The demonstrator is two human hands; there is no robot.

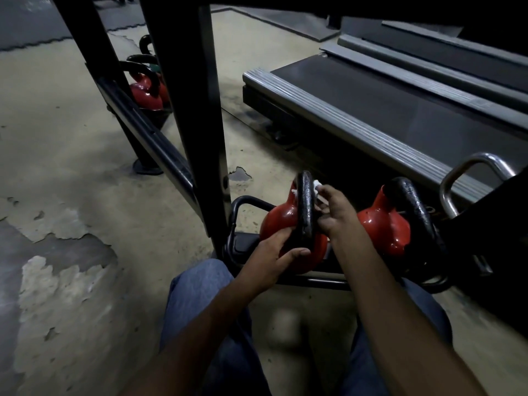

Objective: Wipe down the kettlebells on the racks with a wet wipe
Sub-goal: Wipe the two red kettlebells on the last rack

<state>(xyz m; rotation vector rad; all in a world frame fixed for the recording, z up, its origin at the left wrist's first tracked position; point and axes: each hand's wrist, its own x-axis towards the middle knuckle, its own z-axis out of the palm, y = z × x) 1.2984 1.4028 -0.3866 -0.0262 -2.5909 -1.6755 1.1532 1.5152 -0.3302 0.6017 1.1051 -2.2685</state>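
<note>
Kettlebell at lower centre is mid-wipe: left hand grips its base, right hand pinches the wet wipe against the handle. Next, probably the red body.

Low in the centre, a red kettlebell with a rough black handle stands upright on the bottom rack, handle edge-on to us. A white wet wipe is bunched against the handle's upper right side, with a scrap showing on the left. Just to the right is a second red kettlebell, glossy, handle leaning right. Upper left, more red kettlebells sit on a farther rack rail.
</note>
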